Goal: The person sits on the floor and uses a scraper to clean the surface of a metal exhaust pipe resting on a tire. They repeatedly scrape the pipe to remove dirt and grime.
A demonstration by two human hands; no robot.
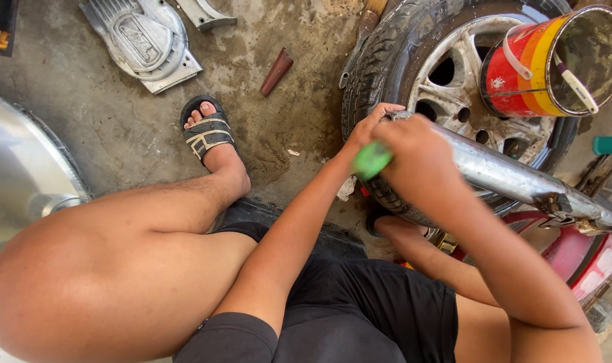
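A long chrome exhaust pipe (507, 176) lies across a car wheel (413, 60) with a silver rim. My left hand (368, 126) grips the pipe's near end at the tyre's edge. My right hand (419, 158) is closed around a green object (372, 160), pressed against the same end of the pipe. What the green object is cannot be told; most of it is hidden in my fist.
An open red-and-yellow paint can (554, 64) sits on the rim. A grey metal engine cover (142, 42) and a brown piece (276, 71) lie on the concrete floor. A shiny metal panel (20, 171) is at left, a red part (585, 259) at right. My sandalled foot (207, 133) rests ahead.
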